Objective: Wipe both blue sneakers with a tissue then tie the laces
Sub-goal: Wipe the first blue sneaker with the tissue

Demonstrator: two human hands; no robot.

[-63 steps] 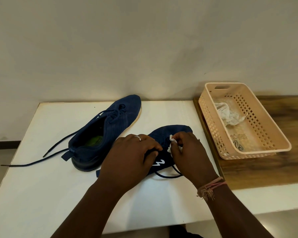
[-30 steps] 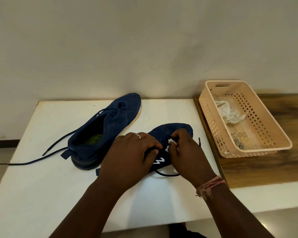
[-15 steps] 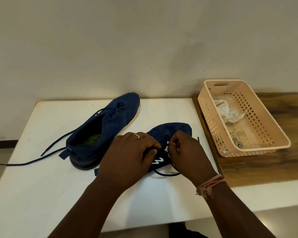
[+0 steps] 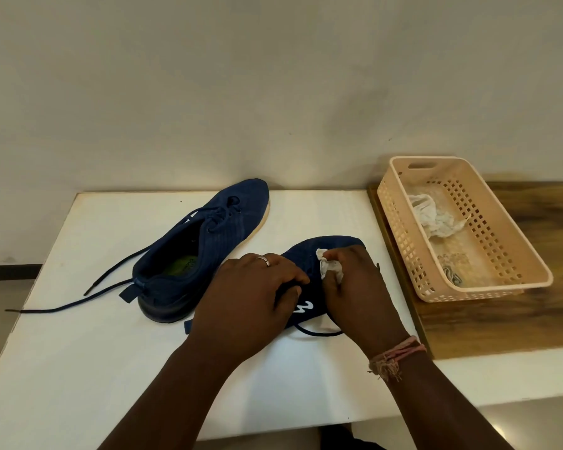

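Observation:
Two blue sneakers lie on the white table (image 4: 78, 368). The far sneaker (image 4: 208, 241) sits to the left, its loose laces (image 4: 75, 303) trailing toward the table's left edge. The near sneaker (image 4: 325, 251) is mostly covered by my hands. My left hand (image 4: 251, 300) grips its heel and upper, fingers curled over it. My right hand (image 4: 355, 287) pinches a crumpled white tissue (image 4: 329, 267) and presses it against the sneaker's upper. A lace loop (image 4: 319, 332) shows below my right hand.
A peach plastic basket (image 4: 488, 287) stands at the right on a wooden surface (image 4: 533, 319), with a crumpled used tissue (image 4: 436, 219) inside. A wall runs close behind the table. The table's front edge lies near my forearms.
My right hand has rubbed the tissue back and forth over the near sneaker's upper; more of the tissue shows now. My left hand has kept its hold on the sneaker.

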